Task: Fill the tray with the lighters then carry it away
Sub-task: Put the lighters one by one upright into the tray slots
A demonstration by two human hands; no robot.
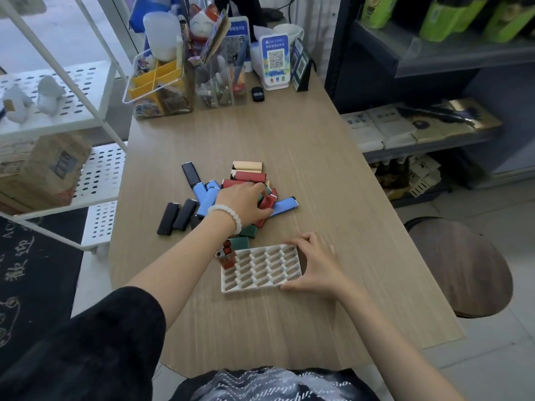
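mostly empty, white tray holds one red lighter.

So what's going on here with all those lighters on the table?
A person is loading lighters into a white slotted tray. The right hand steadies the tray by its right edge, while the left hand reaches into the pile of lighters and closes on a red lighter. Almost every slot is still empty; only one red lighter stands in the tray's far left corner. Black, blue, green, red and cream ones still lie loose on the wooden table.
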